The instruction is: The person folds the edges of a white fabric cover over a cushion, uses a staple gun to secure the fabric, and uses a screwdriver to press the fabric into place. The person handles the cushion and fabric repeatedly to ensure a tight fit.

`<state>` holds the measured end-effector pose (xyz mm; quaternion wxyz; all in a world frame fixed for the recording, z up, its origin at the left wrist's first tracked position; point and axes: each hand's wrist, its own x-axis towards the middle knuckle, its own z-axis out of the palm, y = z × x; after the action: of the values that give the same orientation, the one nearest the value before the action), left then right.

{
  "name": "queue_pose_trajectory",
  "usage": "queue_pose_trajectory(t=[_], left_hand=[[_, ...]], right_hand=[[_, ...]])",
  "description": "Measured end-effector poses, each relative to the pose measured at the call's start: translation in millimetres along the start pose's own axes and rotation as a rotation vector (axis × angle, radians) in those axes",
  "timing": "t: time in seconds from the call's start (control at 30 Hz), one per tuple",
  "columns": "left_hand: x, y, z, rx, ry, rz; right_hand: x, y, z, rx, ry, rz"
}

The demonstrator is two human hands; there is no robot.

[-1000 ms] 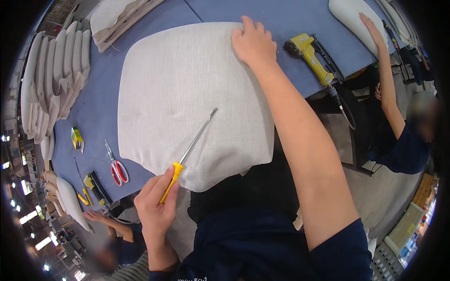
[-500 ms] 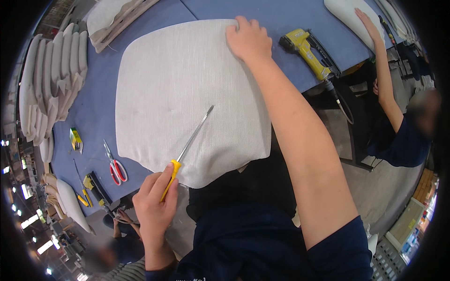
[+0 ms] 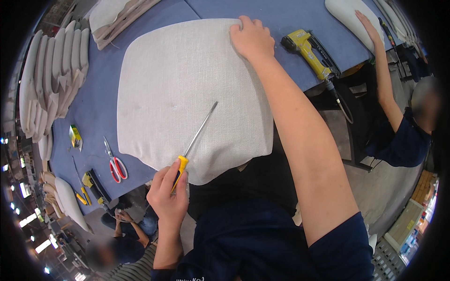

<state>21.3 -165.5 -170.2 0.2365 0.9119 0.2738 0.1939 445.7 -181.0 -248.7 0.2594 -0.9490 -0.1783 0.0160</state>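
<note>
A light grey fabric-covered seat pad [image 3: 187, 65] lies in front of me, its loose, wrinkled fabric hanging at the near edge. My left hand [image 3: 168, 189] is closed around the yellow and black handle of a screwdriver [image 3: 201, 127]. Its metal shaft points up and to the right over the pad; whether the tip touches the fabric I cannot tell. At the pad's far right corner, my right hand [image 3: 253, 40] grips the edge, fingers curled over it.
A yellow staple gun [image 3: 309, 54] with a hose lies right of the pad. Red-handled scissors [image 3: 116, 165], a small box [image 3: 75, 137] and another staple gun [image 3: 97, 188] are on the blue table [image 3: 93, 112] at left. Stacked pads [image 3: 56, 70] stand far left. Co-workers sit at both sides.
My left hand and the screwdriver have moved slightly right and the tip a little farther away from me. My right hand keeps its hold on the pad's corner.
</note>
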Motion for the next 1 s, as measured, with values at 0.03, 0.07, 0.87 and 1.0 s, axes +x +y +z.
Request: queue_pose_trajectory(t=[0.03,0.07,0.87,1.0], left_hand=[[-2,0,3,0.041,0.008,0.014],[-4,0,6,0.081,0.016,0.028],[5,14,-7,-0.052,-0.079,-0.06],[6,10,-17,-0.069,-0.102,-0.084]], right_hand=[[0,1,1,0.001,0.006,0.0],[1,2,2,0.001,0.013,0.0],[-2,0,-3,0.047,0.02,0.015],[-4,-3,-5,0.065,0.023,-0.008]])
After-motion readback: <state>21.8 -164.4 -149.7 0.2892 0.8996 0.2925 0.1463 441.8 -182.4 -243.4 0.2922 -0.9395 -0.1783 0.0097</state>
